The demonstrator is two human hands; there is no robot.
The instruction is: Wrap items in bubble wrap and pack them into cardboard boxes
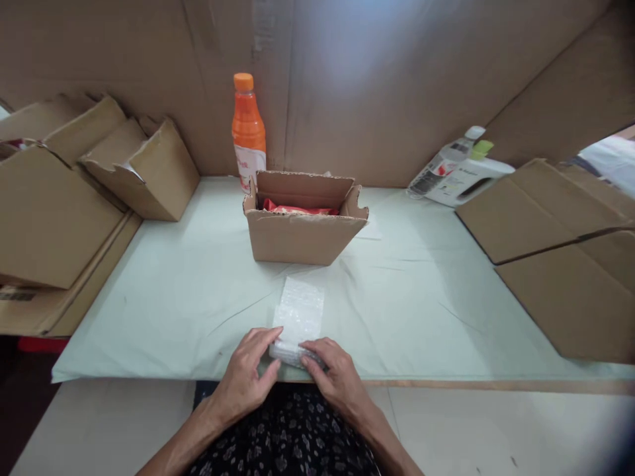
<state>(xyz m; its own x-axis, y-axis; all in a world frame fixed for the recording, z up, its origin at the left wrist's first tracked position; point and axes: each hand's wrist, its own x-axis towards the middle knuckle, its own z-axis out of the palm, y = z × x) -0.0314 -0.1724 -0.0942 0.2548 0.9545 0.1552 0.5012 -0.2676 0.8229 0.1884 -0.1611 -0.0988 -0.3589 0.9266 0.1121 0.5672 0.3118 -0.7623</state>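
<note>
A strip of bubble wrap [300, 309] lies flat near the table's front edge, its near end rolled up into a small bundle. My left hand [251, 367] holds the left end of that roll, fingers on top and thumb on the near side. At the roll's right end, my right hand [340, 373] grips it with fingertips and thumb. Whatever the roll may contain is hidden. Just beyond the strip stands an open cardboard box [302, 238] with a red packet [297, 209] inside.
Behind the box is an orange bottle [249, 132]. Cardboard boxes [54, 211] crowd the left side, a smaller open box [159, 172] among them. A clear bottle [444, 165] and a white jug [469, 182] lean at the back right, near more cardboard boxes [565, 264].
</note>
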